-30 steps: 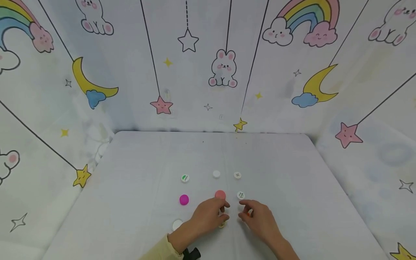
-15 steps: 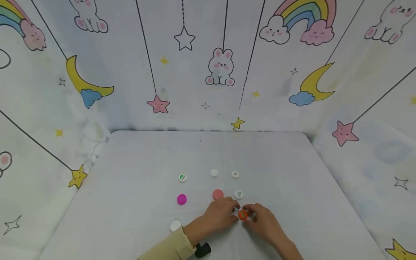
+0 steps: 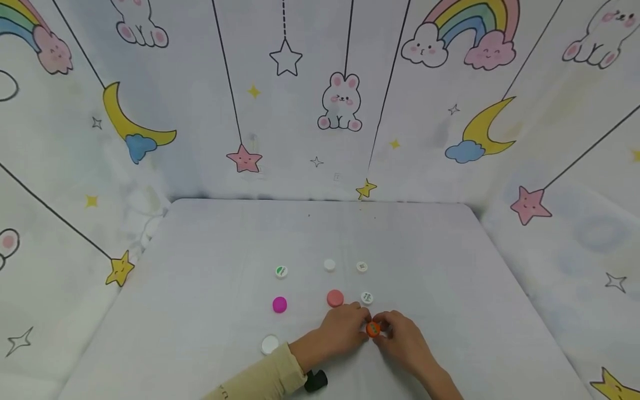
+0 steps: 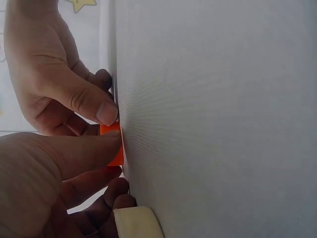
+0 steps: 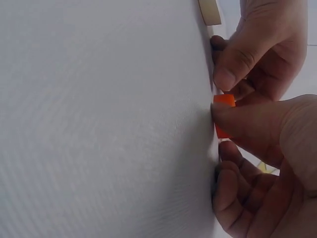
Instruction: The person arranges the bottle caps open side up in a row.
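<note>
An orange bottle cap (image 3: 373, 329) with a greenish mark on top sits on the white table between both hands. My left hand (image 3: 344, 329) pinches it from the left; in the left wrist view the thumb (image 4: 94, 151) lies across its side. From the right, my right hand (image 3: 404, 340) grips the same cap with thumb and fingers, its thumb (image 5: 247, 119) over the cap in the right wrist view. A cream-coloured round cap (image 4: 138, 223) rests by the curled lower fingers of my left hand, hidden beneath that hand in the head view.
Behind the hands lie a salmon cap (image 3: 335, 298) and several white caps, one printed (image 3: 367, 298), one with green (image 3: 281, 271). Leftward are a magenta cap (image 3: 279, 304) and a larger white cap (image 3: 270, 344). A black device (image 3: 316, 380) is at my left wrist. Cartoon-printed walls surround the table (image 3: 200, 250).
My left hand has moved right, away from above the cream-coloured cap's area, to the orange cap. Both hands' fingers have closed in on the orange cap, which was partly hidden at first.
</note>
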Motion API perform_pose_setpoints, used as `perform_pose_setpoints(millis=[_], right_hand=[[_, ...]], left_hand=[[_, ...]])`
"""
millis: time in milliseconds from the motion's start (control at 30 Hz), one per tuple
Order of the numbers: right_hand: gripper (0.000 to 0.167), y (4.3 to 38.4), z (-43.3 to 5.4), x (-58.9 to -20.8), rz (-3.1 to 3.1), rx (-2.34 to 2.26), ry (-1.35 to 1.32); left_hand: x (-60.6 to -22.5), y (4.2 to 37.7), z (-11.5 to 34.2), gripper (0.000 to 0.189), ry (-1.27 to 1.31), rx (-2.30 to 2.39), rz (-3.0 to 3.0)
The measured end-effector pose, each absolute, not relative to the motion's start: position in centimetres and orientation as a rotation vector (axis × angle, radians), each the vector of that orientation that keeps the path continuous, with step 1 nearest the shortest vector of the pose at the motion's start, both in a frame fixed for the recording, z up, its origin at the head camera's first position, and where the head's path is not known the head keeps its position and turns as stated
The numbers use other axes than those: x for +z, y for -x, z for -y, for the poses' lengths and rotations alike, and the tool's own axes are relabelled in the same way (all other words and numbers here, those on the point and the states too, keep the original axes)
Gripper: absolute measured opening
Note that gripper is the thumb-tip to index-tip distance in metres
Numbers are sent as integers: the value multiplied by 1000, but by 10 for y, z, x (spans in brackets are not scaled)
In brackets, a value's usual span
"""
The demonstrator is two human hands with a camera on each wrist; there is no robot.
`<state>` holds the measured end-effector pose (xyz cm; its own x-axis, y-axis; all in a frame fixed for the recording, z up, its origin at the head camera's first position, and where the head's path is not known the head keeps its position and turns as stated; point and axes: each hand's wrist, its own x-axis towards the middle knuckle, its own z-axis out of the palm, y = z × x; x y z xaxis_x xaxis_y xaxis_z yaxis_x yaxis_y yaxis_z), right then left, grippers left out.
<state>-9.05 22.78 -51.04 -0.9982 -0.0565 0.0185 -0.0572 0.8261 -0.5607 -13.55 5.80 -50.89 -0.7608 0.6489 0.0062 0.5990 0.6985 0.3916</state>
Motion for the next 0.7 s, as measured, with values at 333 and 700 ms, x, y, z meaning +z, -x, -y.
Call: perform_pose_setpoints(millis=[333, 700], right_hand=[[31, 88, -226, -504, 3004, 1005, -46], [28, 90, -222, -487, 2987, 993, -16]], left_hand=[[-514, 136, -57, 22, -1046, 712, -2809], [-511, 135, -53, 25, -1091, 949, -2791]])
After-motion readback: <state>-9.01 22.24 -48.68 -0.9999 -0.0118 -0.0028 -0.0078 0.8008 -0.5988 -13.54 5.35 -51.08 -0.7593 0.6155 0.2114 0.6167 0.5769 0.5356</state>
